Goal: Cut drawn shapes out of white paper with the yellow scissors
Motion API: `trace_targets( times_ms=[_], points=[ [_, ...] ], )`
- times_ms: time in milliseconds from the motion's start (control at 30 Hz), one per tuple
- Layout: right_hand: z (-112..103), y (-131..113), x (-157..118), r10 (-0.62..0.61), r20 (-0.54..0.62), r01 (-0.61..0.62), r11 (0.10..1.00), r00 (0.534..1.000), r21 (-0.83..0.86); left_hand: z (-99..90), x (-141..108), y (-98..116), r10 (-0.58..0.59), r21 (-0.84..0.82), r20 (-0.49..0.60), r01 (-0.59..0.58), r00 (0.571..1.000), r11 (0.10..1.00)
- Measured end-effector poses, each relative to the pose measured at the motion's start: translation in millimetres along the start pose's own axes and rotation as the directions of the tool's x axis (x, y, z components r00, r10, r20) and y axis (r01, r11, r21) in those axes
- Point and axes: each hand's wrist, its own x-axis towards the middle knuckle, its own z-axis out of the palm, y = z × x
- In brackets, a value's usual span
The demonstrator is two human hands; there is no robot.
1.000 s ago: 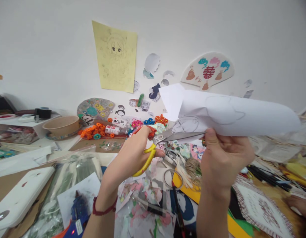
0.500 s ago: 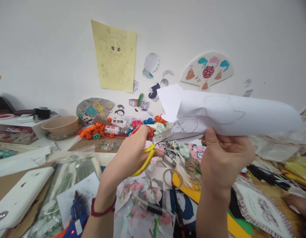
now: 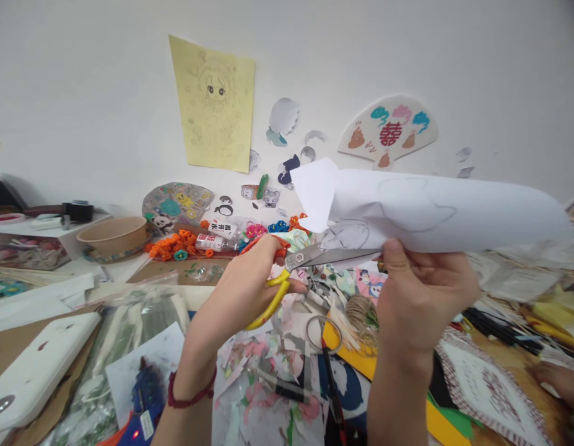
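My left hand (image 3: 249, 285) is closed round the handles of a pair of scissors (image 3: 309, 255), one handle yellow and the other orange-red. Its blades lie along the lower edge of a white sheet of paper (image 3: 472, 214) and point right. My right hand (image 3: 421, 291) pinches that sheet from below, thumb in front, near the blade tips. The paper curls into a loose roll toward the right and carries pencil outlines. At its left end a flap sticks up beside a small drawn shape near the blades.
Below the hands lies a plastic bag of paper scraps (image 3: 268, 396). A glue gun (image 3: 142, 402) with a lit red light and a white phone (image 3: 40, 371) are at left. Twine (image 3: 360, 313) sits mid-table. Another person's hand (image 3: 558, 381) rests at far right.
The sheet and the scissors have shifted very slightly left. Both hands keep the same hold, and the blades look about as far apart as before.
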Motion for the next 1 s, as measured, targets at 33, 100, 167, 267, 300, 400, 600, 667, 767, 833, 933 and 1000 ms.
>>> trace_targets(
  times_ms=[33,100,167,267,300,400,600,667,767,833,933,1000],
  points=[
    [0,0,0,0.002,0.001,-0.002,1.0,1.0,0.004,-0.1,0,0,0.004,-0.004,0.0,-0.004,1.0,1.0],
    [0,0,0,0.004,0.005,-0.004,1.0,1.0,0.012,-0.2,0,0,0.007,-0.013,0.0,-0.007,1.0,1.0],
    [0,0,0,0.006,0.007,-0.006,1.0,1.0,0.016,-0.2,-1,0,0.003,-0.017,0.004,-0.003,1.0,1.0],
    [-1,1,1,0.002,0.007,-0.003,1.0,1.0,0.014,-0.6,-1,0,-0.004,-0.004,0.015,0.004,1.0,1.0],
    [-1,1,1,0.003,0.009,-0.004,1.0,1.0,0.009,-0.8,-2,0,-0.005,0.004,0.022,0.005,1.0,1.0],
    [-4,0,3,0.015,0.034,-0.015,1.0,0.999,-0.014,-1.2,-2,0,0.017,0.038,0.036,-0.018,0.999,0.999],
    [-9,-4,9,0.036,0.112,-0.032,0.999,0.993,-0.041,-1.4,-2,1,0.1,0.148,0.025,-0.103,0.995,0.984],
    [-11,-5,11,0.043,0.129,-0.039,0.999,0.991,-0.033,-1.9,-1,2,0.106,0.166,0.03,-0.11,0.994,0.98],
    [-12,-7,11,0.036,0.152,-0.035,0.999,0.988,-0.012,-2.1,-1,3,0.119,0.181,0.03,-0.122,0.992,0.976],
    [-12,-7,11,0.029,0.159,-0.03,1.0,0.987,0.001,-1.6,-2,4,0.122,0.178,0.036,-0.126,0.992,0.976],
    [-13,-6,12,0.027,0.166,-0.029,1.0,0.986,0.01,-0.3,-2,5,0.123,0.172,0.044,-0.129,0.991,0.977],
    [-15,-6,13,0.009,0.173,-0.011,1.0,0.985,0.009,0.0,-3,6,0.125,0.176,0.044,-0.131,0.991,0.976]
  ],
)
